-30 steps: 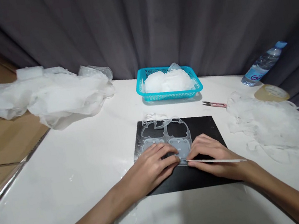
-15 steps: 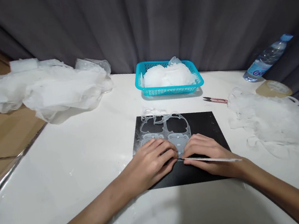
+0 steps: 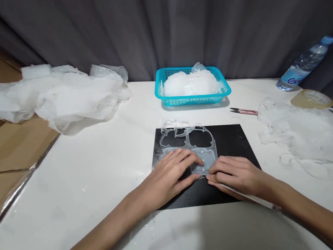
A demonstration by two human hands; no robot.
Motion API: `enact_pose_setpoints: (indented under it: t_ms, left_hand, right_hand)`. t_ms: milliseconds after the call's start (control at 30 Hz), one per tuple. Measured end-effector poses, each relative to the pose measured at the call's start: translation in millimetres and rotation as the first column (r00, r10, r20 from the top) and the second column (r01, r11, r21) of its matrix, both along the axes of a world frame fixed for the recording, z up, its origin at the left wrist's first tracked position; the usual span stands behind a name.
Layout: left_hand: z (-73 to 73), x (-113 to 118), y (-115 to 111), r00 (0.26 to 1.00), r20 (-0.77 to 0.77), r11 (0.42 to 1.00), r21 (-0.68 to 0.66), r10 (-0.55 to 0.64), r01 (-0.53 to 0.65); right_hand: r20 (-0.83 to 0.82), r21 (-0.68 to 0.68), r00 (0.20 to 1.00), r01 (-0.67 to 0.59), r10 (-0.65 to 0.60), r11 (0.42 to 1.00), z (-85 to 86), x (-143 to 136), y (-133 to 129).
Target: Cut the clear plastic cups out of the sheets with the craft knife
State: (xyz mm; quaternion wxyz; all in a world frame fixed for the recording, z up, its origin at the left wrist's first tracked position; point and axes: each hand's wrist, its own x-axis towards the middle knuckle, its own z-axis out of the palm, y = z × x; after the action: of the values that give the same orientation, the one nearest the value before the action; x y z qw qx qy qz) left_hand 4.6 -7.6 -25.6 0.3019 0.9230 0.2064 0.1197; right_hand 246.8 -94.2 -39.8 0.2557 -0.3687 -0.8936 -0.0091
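Observation:
A translucent, moulded rubber-like sheet [image 3: 204, 159] lies on a black mat [image 3: 231, 140]; its far half has two cut-out openings, its near half rounded panels with small dots. My left hand [image 3: 176, 171] rests over the near left panel, thumb apart and fingertips pressing on the sheet; nothing shows in its grip. At the sheet's near right corner, my right hand [image 3: 236, 175] is closed, thumb and finger pinched by the edge. A thin white stick-like tool [image 3: 259, 201] runs back from that hand under the wrist. Its tip is hidden by the fingers.
Behind the mat stands a turquoise basket [image 3: 195, 97] holding white pieces. Thread snips [image 3: 244, 111], a heap of clear scraps [image 3: 308, 133], a tape roll [image 3: 311, 99] and a water bottle [image 3: 304, 64] are at right. White plastic bags [image 3: 77, 96] and a cardboard box [image 3: 11, 152] lie left.
My left fingers have spread and shifted onto the panel, away from my right fingertips. The white tool in my right hand has swung, its back end now pointing lower. The view has shifted slightly.

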Motion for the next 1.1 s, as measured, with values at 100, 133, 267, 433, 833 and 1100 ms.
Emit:
enact_pose_setpoints:
  t_ms: [100, 133, 267, 433, 833, 1100]
  left_hand:
    - [-1.3, -1, 0, 1.0, -0.004, 1.0, -0.001, -0.007, 0.007]
    - [-0.8, 0, 0, 1.0, -0.005, 1.0, -0.001, -0.007, 0.007]
    - [3.5, 1, -1, 1.0, -0.01, 1.0, -0.006, -0.005, 0.005]
    - [3.0, -1, -1, 1.0, 0.01, 0.997, -0.073, 0.024, -0.023]
    - [0.0, -3, -1, 0.998, -0.009, 0.991, -0.121, 0.057, -0.058]
    - [0.7, -1, -8, 0.998, 0.013, 0.95, 0.306, -0.065, 0.058]
  right_hand:
    - [-0.007, 0.032, 1.0, 0.004, -0.004, 0.999, -4.7, -1, 0]
    - [-0.004, 0.023, 1.0, 0.001, -0.001, 1.0, -5.0, -1, -1]
    - [0.069, -0.134, 0.997, -0.008, 0.017, 0.991, -1.0, 6, -7]
    - [0.079, -0.157, 0.997, 0.005, 0.007, 0.988, -0.1, 13, -11]
    - [0.137, -0.005, 0.988, 0.073, -0.071, 0.997, -10.5, -3, -10]
    - [0.153, 0.067, 0.985, 0.071, -0.081, 0.995, -8.3, -12, -10]
